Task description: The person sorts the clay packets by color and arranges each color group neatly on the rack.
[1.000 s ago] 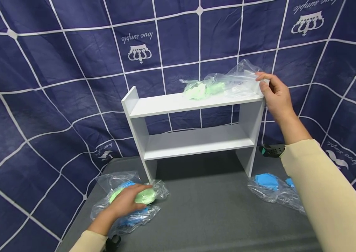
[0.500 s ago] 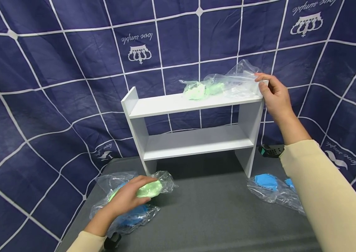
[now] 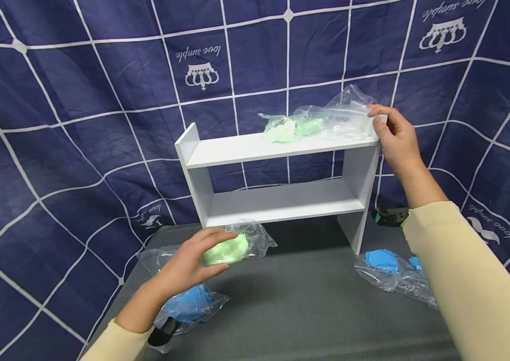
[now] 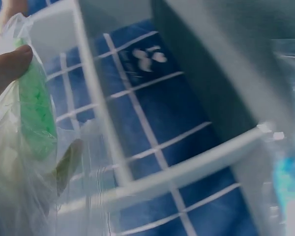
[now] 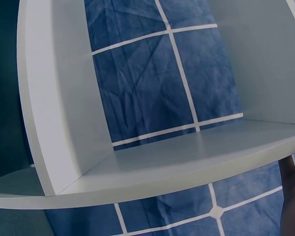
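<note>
In the head view my left hand grips a clear plastic bag with a pale green lump inside, raised in front of the lower left of a white two-tier shelf. Close up, the left wrist view has the thumb lying against the bagged green lump. My right hand holds the raised end panel at the shelf's top right, its fingers bent over it. Beside those fingertips lies another clear bag with pale green contents, on the top board. Whether the fingertips also touch this bag cannot be told.
A bag with blue contents lies below my left hand, on the grey tabletop. Another blue-filled bag is at the right, partly behind my right sleeve. A blue gridded cloth hangs behind the shelf.
My left hand has lifted the green-filled bag off the pile and carried it up and right, uncovering the blue bag beneath. My right hand has stayed at the shelf's top corner.
</note>
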Demonstrator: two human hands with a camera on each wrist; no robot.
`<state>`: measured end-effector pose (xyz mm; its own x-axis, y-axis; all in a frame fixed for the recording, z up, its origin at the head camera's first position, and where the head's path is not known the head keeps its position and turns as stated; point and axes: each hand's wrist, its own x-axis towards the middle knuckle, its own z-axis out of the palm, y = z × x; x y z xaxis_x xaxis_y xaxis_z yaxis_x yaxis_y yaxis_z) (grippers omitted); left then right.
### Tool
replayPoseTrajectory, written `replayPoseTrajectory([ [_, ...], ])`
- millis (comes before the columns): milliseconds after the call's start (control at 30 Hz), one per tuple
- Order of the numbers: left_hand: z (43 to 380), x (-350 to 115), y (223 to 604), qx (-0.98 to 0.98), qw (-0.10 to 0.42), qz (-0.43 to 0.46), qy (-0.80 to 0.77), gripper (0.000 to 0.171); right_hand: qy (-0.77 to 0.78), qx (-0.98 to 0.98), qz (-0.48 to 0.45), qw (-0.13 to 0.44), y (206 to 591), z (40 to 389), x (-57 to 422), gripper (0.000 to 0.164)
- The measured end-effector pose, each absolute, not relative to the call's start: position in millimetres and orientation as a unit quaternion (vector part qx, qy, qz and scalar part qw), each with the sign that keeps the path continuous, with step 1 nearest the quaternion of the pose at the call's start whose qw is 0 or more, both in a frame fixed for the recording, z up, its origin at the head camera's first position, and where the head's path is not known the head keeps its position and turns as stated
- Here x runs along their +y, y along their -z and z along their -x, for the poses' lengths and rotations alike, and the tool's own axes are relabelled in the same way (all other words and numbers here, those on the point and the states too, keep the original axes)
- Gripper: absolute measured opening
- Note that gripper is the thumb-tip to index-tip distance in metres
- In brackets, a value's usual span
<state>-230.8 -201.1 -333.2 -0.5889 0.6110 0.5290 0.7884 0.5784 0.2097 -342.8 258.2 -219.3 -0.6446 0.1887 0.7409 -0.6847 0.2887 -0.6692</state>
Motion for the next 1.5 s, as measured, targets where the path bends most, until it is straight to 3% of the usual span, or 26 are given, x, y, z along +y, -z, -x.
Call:
replayPoseTrajectory([
  [267,231.5,-188.0,262.4,-0.842,0.262,0.397,0.255,0.070,-0.561,-0.714,-0.173,0.382,222.7,351.3,262.8,0.019],
  [467,246.3,-174.7,216.5,-0.850,0.310,0.301,0.300,0.070,-0.576,-0.701,-0.187,0.377,224.2,353.5,264.2,0.019],
  [800,293.3,-150.8,178.5,-0.857,0.286,0.197,0.381,0.067,-0.574,-0.699,-0.189,0.383,224.4,356.8,263.9,0.019],
  [1100,327.1,-118.6,157.9,-0.885,0.262,0.123,0.364,0.070,-0.577,-0.693,-0.188,0.389,223.8,354.9,262.9,0.019],
  [1500,356.6,-84.8,146.3,-0.916,0.201,0.089,0.335,0.076,-0.565,-0.700,-0.181,0.398,226.8,359.5,264.9,0.018],
])
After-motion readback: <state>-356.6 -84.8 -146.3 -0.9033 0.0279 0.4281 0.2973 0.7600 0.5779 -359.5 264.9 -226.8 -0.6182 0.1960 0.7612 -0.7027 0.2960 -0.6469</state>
